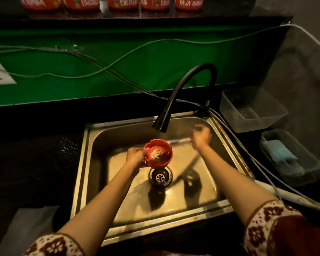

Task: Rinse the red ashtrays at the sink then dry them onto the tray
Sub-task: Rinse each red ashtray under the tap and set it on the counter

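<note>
Red ashtray (166, 158) holds foamy brown residue (156, 154).

Dark countertop (35, 154) with steel sink (81, 172) set in, black curved tap (192, 80) at its back right corner, two clear plastic tubs (251, 109) to the right, white sheet (26, 228) near left, red ashtrays (122, 2) lining the shelf (100, 15) above.

The red ashtray (160, 154) sits tilted in my left hand (135, 157), foamy brown residue in its bowl. More red ashtrays (122, 2) line up far beyond that hand.
</note>
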A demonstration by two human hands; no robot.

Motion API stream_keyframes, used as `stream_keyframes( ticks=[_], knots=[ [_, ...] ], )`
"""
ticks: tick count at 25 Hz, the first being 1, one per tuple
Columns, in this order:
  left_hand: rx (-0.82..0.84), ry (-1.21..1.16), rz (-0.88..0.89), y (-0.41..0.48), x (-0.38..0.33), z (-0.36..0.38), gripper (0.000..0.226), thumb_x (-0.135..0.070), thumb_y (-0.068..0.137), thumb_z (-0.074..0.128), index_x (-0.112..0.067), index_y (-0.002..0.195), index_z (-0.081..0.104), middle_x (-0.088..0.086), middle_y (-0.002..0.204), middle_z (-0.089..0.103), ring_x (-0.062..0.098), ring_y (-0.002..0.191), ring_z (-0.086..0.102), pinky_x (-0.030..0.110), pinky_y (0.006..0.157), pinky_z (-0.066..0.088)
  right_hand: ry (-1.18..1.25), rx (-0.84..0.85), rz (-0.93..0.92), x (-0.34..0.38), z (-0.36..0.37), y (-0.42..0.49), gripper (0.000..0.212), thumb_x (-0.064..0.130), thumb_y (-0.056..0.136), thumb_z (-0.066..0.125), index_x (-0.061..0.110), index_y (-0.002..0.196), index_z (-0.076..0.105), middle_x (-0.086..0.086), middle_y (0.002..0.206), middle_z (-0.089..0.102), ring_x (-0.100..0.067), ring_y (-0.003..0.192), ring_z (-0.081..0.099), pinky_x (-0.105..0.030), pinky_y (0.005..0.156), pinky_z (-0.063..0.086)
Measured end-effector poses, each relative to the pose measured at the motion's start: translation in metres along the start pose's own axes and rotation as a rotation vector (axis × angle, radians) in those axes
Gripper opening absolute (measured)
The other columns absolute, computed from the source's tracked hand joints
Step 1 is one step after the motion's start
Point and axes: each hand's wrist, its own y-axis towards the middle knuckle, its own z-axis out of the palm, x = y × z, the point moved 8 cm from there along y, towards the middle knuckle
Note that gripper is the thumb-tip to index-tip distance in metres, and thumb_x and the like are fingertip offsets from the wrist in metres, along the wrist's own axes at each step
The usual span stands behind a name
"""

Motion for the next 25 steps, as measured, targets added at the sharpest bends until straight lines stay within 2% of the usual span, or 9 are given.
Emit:
stream_keyframes(
  ticks=[1, 3, 6, 7, 10, 15, 20, 22, 25],
  knots=[
    [-0.006, -0.015, -0.002, -0.001, 0.001, 0.001, 0.018, -0.008, 0.089, 0.058, 0.001, 0.103, 0.062, 0.017, 0.089, 0.062, 0.024, 0.069, 0.059, 0.024, 0.039, 0.049, 0.002, -0.097, -0.053, 0.011, -0.014, 0.021, 0.026, -0.004, 0.083, 0.054, 0.003, 0.106, 0.062, -0.008, 0.082, 0.057, -0.021, 0.073, 0.055, -0.037, 0.073, 0.051],
    [-0.022, -0.046, -0.002, -0.001, 0.002, 0.003, 0.019, -0.010, 0.089, 0.059, 0.001, 0.104, 0.063, 0.016, 0.088, 0.061, 0.023, 0.070, 0.058, 0.026, 0.042, 0.049, -0.020, -0.130, -0.096, 0.035, -0.021, 0.052, 0.023, -0.001, 0.089, 0.047, 0.000, 0.108, 0.059, -0.009, 0.081, 0.053, -0.019, 0.075, 0.050, -0.032, 0.074, 0.044],
    [-0.080, -0.100, -0.014, -0.002, 0.007, -0.002, 0.019, -0.012, 0.088, 0.061, -0.001, 0.103, 0.065, 0.016, 0.092, 0.062, 0.024, 0.072, 0.058, 0.029, 0.047, 0.048, -0.207, -0.101, -0.180, 0.056, -0.018, 0.080, 0.029, 0.010, 0.094, 0.048, -0.001, 0.118, 0.060, -0.023, 0.111, 0.063, -0.032, 0.105, 0.057, -0.030, 0.086, 0.038],
    [-0.094, -0.113, -0.020, -0.003, 0.008, -0.004, 0.018, -0.013, 0.088, 0.062, -0.001, 0.101, 0.065, 0.015, 0.092, 0.062, 0.025, 0.073, 0.058, 0.029, 0.047, 0.048, -0.210, -0.105, -0.170, 0.057, -0.014, 0.083, 0.029, 0.010, 0.094, 0.049, -0.001, 0.117, 0.062, -0.025, 0.114, 0.063, -0.035, 0.109, 0.056, -0.030, 0.087, 0.035],
    [-0.107, -0.150, -0.028, -0.005, 0.011, -0.006, 0.010, -0.011, 0.087, 0.062, -0.002, 0.091, 0.063, 0.013, 0.084, 0.060, 0.025, 0.069, 0.057, 0.026, 0.044, 0.049, -0.260, -0.071, -0.247, 0.065, -0.005, 0.084, 0.025, 0.004, 0.091, 0.047, -0.004, 0.106, 0.066, -0.024, 0.110, 0.064, -0.036, 0.106, 0.056, -0.029, 0.080, 0.037],
    [-0.120, -0.193, -0.052, -0.005, 0.012, 0.000, 0.007, -0.011, 0.088, 0.061, -0.004, 0.085, 0.062, 0.013, 0.082, 0.061, 0.026, 0.068, 0.059, 0.030, 0.049, 0.051, -0.450, 0.079, -0.437, 0.079, 0.004, 0.087, 0.021, 0.003, 0.090, 0.048, -0.005, 0.097, 0.066, -0.026, 0.099, 0.064, -0.040, 0.098, 0.057, -0.037, 0.084, 0.043],
    [-0.131, -0.191, -0.070, -0.008, 0.011, 0.005, 0.007, -0.010, 0.089, 0.060, -0.005, 0.085, 0.061, 0.015, 0.085, 0.061, 0.028, 0.072, 0.059, 0.032, 0.053, 0.051, -0.454, 0.140, -0.334, 0.086, 0.020, 0.099, 0.026, 0.005, 0.095, 0.042, -0.001, 0.102, 0.067, -0.019, 0.106, 0.067, -0.033, 0.101, 0.062, -0.026, 0.076, 0.043],
    [-0.149, -0.186, -0.079, -0.010, 0.011, 0.002, 0.006, -0.010, 0.089, 0.060, -0.004, 0.086, 0.061, 0.014, 0.085, 0.061, 0.028, 0.072, 0.059, 0.033, 0.053, 0.052, -0.556, 0.151, -0.348, 0.088, 0.026, 0.102, 0.026, 0.007, 0.096, 0.041, 0.003, 0.105, 0.065, -0.016, 0.110, 0.065, -0.031, 0.104, 0.061, -0.032, 0.083, 0.046],
    [-0.159, -0.196, -0.092, -0.010, 0.012, -0.001, 0.007, -0.008, 0.090, 0.059, -0.003, 0.084, 0.060, 0.013, 0.081, 0.060, 0.026, 0.067, 0.059, 0.032, 0.051, 0.052, -0.693, 0.156, -0.401, 0.094, 0.036, 0.106, 0.023, 0.002, 0.092, 0.045, -0.005, 0.100, 0.066, -0.025, 0.102, 0.065, -0.040, 0.100, 0.060, -0.039, 0.083, 0.048]
  ],
)
